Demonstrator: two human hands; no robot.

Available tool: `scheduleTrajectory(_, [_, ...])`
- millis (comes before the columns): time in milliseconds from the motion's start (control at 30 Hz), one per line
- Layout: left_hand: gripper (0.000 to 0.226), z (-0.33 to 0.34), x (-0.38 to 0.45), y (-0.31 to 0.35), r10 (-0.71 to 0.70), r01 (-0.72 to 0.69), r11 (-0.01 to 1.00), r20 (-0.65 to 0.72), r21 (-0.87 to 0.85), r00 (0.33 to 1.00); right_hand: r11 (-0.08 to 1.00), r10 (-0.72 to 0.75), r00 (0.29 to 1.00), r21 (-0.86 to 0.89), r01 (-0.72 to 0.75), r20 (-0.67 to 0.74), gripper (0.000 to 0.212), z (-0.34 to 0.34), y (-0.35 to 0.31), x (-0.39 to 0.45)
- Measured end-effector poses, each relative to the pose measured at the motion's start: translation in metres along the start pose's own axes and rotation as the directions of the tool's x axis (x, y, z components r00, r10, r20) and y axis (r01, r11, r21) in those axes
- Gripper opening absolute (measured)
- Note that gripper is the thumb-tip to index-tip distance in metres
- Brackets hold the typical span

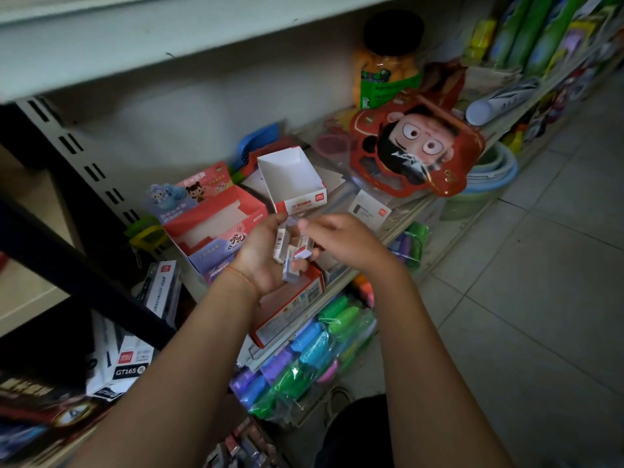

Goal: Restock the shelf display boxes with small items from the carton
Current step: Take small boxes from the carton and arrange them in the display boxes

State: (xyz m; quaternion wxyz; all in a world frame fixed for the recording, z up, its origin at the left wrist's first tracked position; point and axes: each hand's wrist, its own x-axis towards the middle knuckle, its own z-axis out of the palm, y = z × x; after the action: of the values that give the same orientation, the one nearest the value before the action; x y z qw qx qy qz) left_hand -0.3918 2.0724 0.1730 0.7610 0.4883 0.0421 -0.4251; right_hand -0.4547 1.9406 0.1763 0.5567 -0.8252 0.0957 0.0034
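**Small packs going toward the empty box**

The left hand (261,256) is cupping a loose pile of small packs (291,253), fingers curled under them. The right hand (341,241) is reaching into the pile; it is probably pinching one pack, but blur is hiding the fingertips. The white display box (293,179) is standing empty just behind. The packs are looking light, stiff and smooth, so gripping the long sides should be safest.
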Motion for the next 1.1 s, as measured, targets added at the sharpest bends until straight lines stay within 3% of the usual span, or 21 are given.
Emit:
scheduleTrajectory(167, [0.04, -0.002, 0.006, -0.003, 0.003, -0.003, 1.0, -0.013, -0.004, 1.0, 0.989, -0.05, 0.997, -0.134, 0.058, 0.058, 0.02, 0.003, 0.002, 0.003])
scheduleTrajectory(333, [0.043, -0.001, 0.005, -0.004, 0.007, -0.008, 0.999, 0.036, 0.032, 0.999, 0.998, -0.048, 0.989, 0.048, 0.042, 0.137, 0.017, 0.005, 0.001, 0.003])
scheduleTrajectory(467, [0.057, -0.005, 0.007, -0.005, 0.009, -0.01, 1.0, 0.102, 0.016, 0.995, 0.974, -0.068, 0.997, 0.218, 0.061, 0.025, 0.012, 0.006, -0.005, 0.001])
scheduleTrajectory(533, [0.069, -0.006, 0.005, -0.006, 0.009, -0.012, 1.0, 0.104, 0.028, 0.995, 0.921, -0.063, 0.99, 0.375, 0.107, -0.128, 0.011, 0.002, -0.01, 0.002])
scheduleTrajectory(600, [0.06, -0.006, 0.003, -0.006, 0.047, -0.049, 0.991, 0.015, 0.121, 0.999, 0.829, -0.012, 0.948, 0.527, 0.187, -0.317, 0.011, -0.009, -0.012, 0.004])
scheduleTrajectory(667, [0.037, -0.005, 0.002, -0.006, 0.152, -0.1, 0.938, -0.134, 0.331, 0.979, 0.792, 0.042, 0.914, 0.572, 0.216, -0.404, 0.009, -0.019, -0.008, 0.005])
scheduleTrajectory(733, [0.023, -0.003, 0.004, -0.007, 0.307, -0.117, 0.814, -0.251, 0.568, 0.918, 0.903, 0.036, 0.9, 0.4, 0.157, -0.434, 0.006, -0.022, 0.003, 0.007])
scheduleTrajectory(800, [0.018, -0.002, 0.009, -0.009, 0.458, -0.137, 0.636, -0.229, 0.759, 0.859, 0.997, -0.002, 0.93, 0.068, 0.029, -0.367, 0.009, -0.019, 0.015, 0.013])
scheduleTrajectory(867, [0.013, -0.003, 0.015, -0.011, 0.518, -0.104, 0.458, -0.17, 0.883, 0.838, 0.962, -0.009, 0.97, -0.267, -0.058, -0.244, 0.02, -0.013, 0.025, 0.019])
scheduleTrajectory(933, [0.011, -0.007, 0.022, -0.013, 0.531, -0.016, 0.34, -0.177, 0.94, 0.829, 0.927, -0.003, 0.977, -0.367, -0.077, -0.213, 0.025, -0.009, 0.028, 0.019])
scheduleTrajectory(1000, [0.015, -0.013, 0.026, -0.016, 0.535, 0.013, 0.326, -0.195, 0.945, 0.822, 0.938, -0.017, 0.963, -0.337, -0.077, -0.268, 0.021, -0.008, 0.029, 0.018])
scheduleTrajectory(1100, [0.026, -0.019, 0.028, -0.021, 0.532, -0.014, 0.409, -0.226, 0.912, 0.816, 0.932, -0.01, 0.948, -0.345, -0.107, -0.319, 0.024, -0.001, 0.033, 0.022])
